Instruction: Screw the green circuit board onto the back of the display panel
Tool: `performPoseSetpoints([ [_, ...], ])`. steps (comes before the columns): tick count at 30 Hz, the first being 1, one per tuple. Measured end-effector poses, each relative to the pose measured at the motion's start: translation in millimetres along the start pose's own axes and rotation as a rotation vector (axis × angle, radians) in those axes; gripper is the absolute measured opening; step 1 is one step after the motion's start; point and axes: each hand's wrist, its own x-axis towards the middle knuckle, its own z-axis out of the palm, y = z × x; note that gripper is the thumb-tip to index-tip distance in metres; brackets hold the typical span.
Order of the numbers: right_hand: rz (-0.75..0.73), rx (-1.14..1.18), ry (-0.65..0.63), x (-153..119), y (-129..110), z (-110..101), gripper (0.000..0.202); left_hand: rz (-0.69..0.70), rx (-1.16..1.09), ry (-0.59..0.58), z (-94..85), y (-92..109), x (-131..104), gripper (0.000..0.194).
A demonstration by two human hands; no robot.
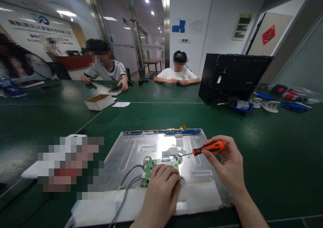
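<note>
Pinching an orange-and-black screwdriver (210,148) by its handle, the right hand (228,165) holds it almost level, the thin shaft pointing left towards a round metal boss (179,159) at the far right corner of a green circuit board (157,163). Whether the tip meets a screw there is too small to tell. The board lies under the fingers of the left hand (164,182), which are bent and close together over its near part; their undersides are hidden, so I cannot tell if they grip an edge. Both hands work above a silver metal panel (117,164) on the green table (272,167), with a white strip (202,196) crossing beneath the left wrist. Just left of that hand, grey cables (125,195) run from the board towards the person, and a barcode label (201,173) sits between the two hands. Beyond the left hand, along the panel's far edge, lies a narrow blue circuit strip (151,133) (a scrap of gold film (182,127) pokes up behind it). Well beyond the right hand stands a black monitor (227,76).
</note>
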Motion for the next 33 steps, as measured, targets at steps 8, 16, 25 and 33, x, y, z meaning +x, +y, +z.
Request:
performPoseSetpoints([
  [8, -0.014, -0.034, -0.012, 0.7, -0.5, 1.4, 0.024, 0.011, 0.031, 0.005, -1.5, 0.0, 0.5, 0.018],
  [16, -0.071, -0.135, -0.052, -3.3, -7.7, -0.1, 0.029, 0.025, 0.039, 0.013, -2.6, -0.2, 0.0, 0.018],
  [25, -0.241, -0.368, -0.114, -15.5, -17.3, 5.4, 0.049, 0.024, 0.065, -0.049, 0.6, -9.5, -7.9, 0.017],
  [33, -0.363, -0.325, -0.183, -19.8, -17.0, 12.4, 0.048, 0.035, 0.073, -0.043, 0.1, -8.4, -9.1, 0.017],
])
